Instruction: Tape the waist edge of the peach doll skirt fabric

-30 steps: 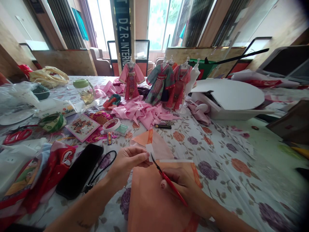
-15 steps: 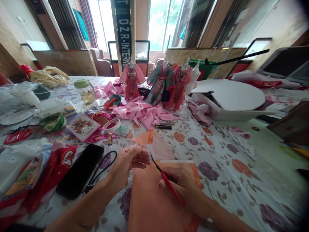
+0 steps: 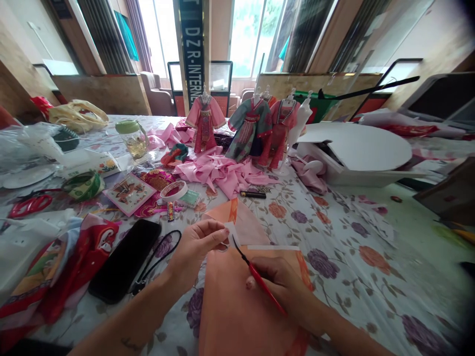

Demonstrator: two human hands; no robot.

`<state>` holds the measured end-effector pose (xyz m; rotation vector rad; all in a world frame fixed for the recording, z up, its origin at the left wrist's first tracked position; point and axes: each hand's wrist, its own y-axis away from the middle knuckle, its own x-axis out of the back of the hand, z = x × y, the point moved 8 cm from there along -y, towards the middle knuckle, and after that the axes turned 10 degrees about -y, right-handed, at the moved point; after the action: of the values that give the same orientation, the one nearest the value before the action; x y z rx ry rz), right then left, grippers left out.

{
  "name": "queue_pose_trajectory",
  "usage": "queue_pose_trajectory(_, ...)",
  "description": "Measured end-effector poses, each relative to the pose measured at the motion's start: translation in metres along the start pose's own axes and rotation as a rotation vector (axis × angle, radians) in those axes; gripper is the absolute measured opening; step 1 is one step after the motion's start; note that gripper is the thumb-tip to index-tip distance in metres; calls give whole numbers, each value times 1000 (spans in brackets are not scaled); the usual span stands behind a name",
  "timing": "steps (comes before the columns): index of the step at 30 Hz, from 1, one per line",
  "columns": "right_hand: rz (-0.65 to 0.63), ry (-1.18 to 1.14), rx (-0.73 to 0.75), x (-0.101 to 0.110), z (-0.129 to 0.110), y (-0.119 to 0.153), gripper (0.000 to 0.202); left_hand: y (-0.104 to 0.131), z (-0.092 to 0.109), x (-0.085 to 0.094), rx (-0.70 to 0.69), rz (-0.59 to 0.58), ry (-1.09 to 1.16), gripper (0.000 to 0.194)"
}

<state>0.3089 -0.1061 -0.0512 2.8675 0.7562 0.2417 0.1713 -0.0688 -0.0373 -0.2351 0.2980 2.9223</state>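
Note:
Between thumb and fingers, my left hand pinches a small white strip at the upper left of the orange fabric. Red-handled scissors are in my right hand, their dark tip pointing up and left beside the strip. A pale band runs along the fabric's top edge, and patterned orange trim shows on its right side. Just behind my left hand lies a second, lighter orange piece with a bright orange band.
A black phone with a looped strap lies left of my left forearm. Beyond the hands are pink fabric scraps, a white tape roll, a black marker, a glass jug and small dressed mannequins.
My left hand's fingers have turned and closed around the white strip, with the thumb now uppermost. The scissors keep nearly the same place, and the whole view has shifted slightly.

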Motion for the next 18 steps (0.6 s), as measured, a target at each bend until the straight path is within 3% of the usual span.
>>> queue_pose_trajectory(11,13,21,24,1,-4,1,38,1,13,0,-112,11,-111,11)
queue_pose_trajectory(18,10,26,58,0,-6,0,36,1,14,0,-100,-4,-86,11)
